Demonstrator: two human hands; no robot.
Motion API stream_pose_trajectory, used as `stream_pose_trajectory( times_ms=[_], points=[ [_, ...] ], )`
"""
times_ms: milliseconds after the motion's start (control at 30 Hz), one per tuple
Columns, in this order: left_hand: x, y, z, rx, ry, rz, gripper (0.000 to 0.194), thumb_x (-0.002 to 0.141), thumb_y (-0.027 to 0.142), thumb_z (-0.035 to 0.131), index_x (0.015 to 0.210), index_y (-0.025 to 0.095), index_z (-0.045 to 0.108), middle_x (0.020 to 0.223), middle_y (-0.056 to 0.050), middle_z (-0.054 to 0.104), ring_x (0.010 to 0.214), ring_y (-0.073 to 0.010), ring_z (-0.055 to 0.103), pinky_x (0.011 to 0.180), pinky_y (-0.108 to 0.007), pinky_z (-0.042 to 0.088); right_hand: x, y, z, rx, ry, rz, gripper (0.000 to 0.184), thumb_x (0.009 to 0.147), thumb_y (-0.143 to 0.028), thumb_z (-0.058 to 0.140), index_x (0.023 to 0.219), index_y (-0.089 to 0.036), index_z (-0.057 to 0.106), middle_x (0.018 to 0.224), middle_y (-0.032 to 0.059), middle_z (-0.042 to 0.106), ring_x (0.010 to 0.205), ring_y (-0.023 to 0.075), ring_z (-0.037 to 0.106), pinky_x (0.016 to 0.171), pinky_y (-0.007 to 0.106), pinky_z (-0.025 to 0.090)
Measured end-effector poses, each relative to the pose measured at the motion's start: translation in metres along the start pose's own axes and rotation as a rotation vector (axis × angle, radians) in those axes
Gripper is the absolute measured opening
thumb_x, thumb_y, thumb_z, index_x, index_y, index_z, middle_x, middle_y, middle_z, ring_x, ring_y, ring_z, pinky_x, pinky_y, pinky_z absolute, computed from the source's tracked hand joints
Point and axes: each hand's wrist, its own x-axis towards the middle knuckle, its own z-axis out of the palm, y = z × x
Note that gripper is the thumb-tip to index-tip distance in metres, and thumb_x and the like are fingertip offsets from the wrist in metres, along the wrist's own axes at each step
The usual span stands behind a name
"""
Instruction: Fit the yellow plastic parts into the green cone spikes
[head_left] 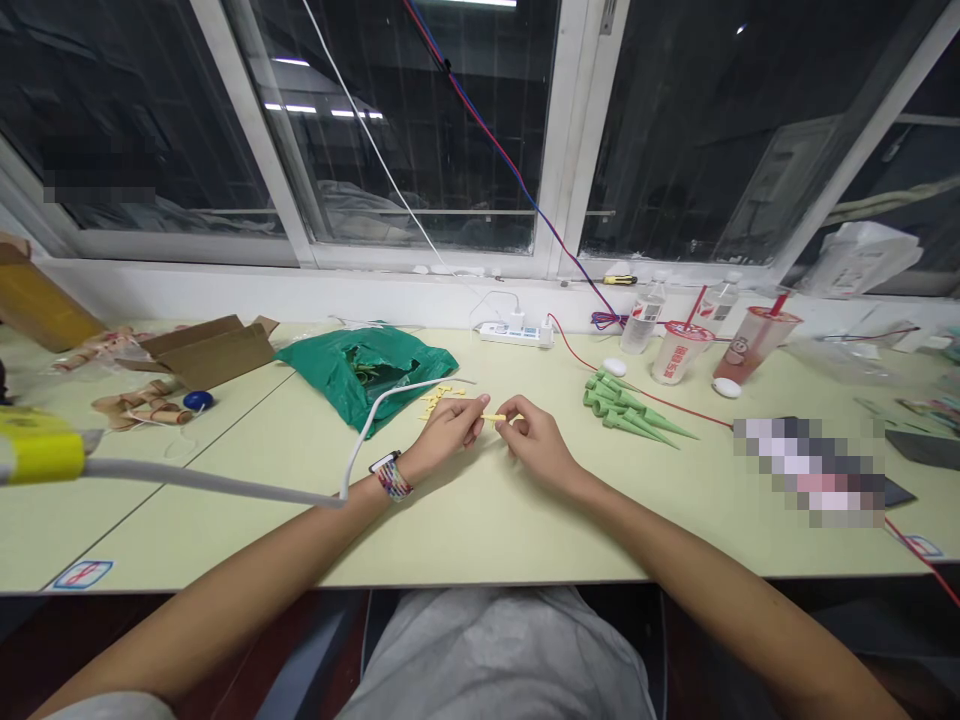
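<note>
My left hand (448,435) and my right hand (536,440) meet over the pale green table (450,530), with their fingertips on a small yellow paper strip (493,417). Both hands seem to pinch it, and the fingers hide part of it. Just beyond my left hand lie several small yellow paper pieces (439,401). A white cable (371,430) arcs close beside my left wrist. A cluster of green paper cones (626,410) lies to the right of my right hand.
A green plastic bag (364,375) and a cardboard box (202,350) stand at the left, near rolled brown paper pieces (142,405) and a blue ball (197,400). A yellow-ended tool (41,447) intrudes at left. Plastic cups (679,352) and bottles (641,320) stand at the back right.
</note>
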Motion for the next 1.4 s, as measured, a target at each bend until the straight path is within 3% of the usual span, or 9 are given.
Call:
stream_pose_trajectory(
  times_ms=[200,500,733,967,1067,1233,1400],
  points=[
    [-0.005,0.003,-0.002,0.035,-0.027,0.184,0.017,0.098,0.035,0.053,0.086,0.022,0.051,0.062,0.006,0.051,0.055,-0.0132,0.046,0.057,-0.027,0.036,0.001,-0.001,-0.001,-0.023,0.034,0.007,0.014,0.091,-0.038,0.058,0.090,-0.024,0.057,0.078,-0.0032,0.059,0.055,0.0113,0.050,0.054,0.025,0.036],
    [-0.005,0.003,0.002,0.174,0.053,0.178,0.048,0.106,0.046,0.041,0.065,0.022,0.042,0.056,0.003,0.047,0.059,-0.0152,0.046,0.065,-0.030,0.038,0.002,0.001,-0.002,-0.011,0.049,0.005,0.014,0.089,-0.038,0.059,0.092,-0.024,0.057,0.091,-0.0014,0.063,0.056,0.0106,0.051,0.055,0.025,0.039],
    [-0.002,0.004,0.000,0.213,0.093,0.177,0.045,0.106,0.044,0.041,0.068,0.022,0.047,0.055,0.004,0.048,0.061,-0.0163,0.049,0.067,-0.031,0.038,0.002,0.001,-0.002,-0.033,0.058,0.006,0.014,0.089,-0.038,0.059,0.094,-0.024,0.058,0.093,-0.0002,0.063,0.058,0.0112,0.051,0.056,0.025,0.041],
    [0.001,0.006,-0.015,0.221,0.108,0.198,0.041,0.105,0.044,0.042,0.072,0.021,0.052,0.057,0.003,0.051,0.060,-0.0162,0.051,0.066,-0.030,0.039,0.005,0.006,-0.005,-0.030,0.067,0.006,0.012,0.089,-0.036,0.059,0.092,-0.024,0.059,0.089,-0.0017,0.061,0.056,0.0108,0.049,0.056,0.026,0.039],
    [0.006,0.004,-0.023,0.205,0.120,0.192,0.043,0.104,0.046,0.043,0.071,0.021,0.051,0.057,0.003,0.050,0.058,-0.0159,0.049,0.063,-0.030,0.037,0.005,0.009,-0.004,-0.129,0.013,-0.053,0.010,0.091,-0.033,0.057,0.095,-0.024,0.060,0.089,-0.0009,0.063,0.061,0.0125,0.052,0.061,0.026,0.041],
    [0.011,-0.008,-0.042,0.255,0.084,0.144,0.042,0.104,0.049,0.041,0.075,0.021,0.052,0.058,0.003,0.048,0.057,-0.0165,0.048,0.061,-0.029,0.036,0.001,0.018,0.000,-0.573,-0.130,-0.223,0.013,0.094,-0.026,0.058,0.097,-0.022,0.070,0.092,0.0037,0.065,0.078,0.0166,0.058,0.073,0.029,0.040],
    [0.003,-0.021,-0.067,0.382,0.002,0.072,0.043,0.103,0.048,0.041,0.072,0.021,0.053,0.057,0.002,0.050,0.057,-0.0172,0.047,0.059,-0.030,0.034,0.005,0.028,0.007,-0.741,-0.174,-0.200,0.017,0.097,-0.030,0.058,0.100,-0.023,0.073,0.090,0.0034,0.065,0.075,0.0161,0.058,0.068,0.029,0.036]
  ],
)
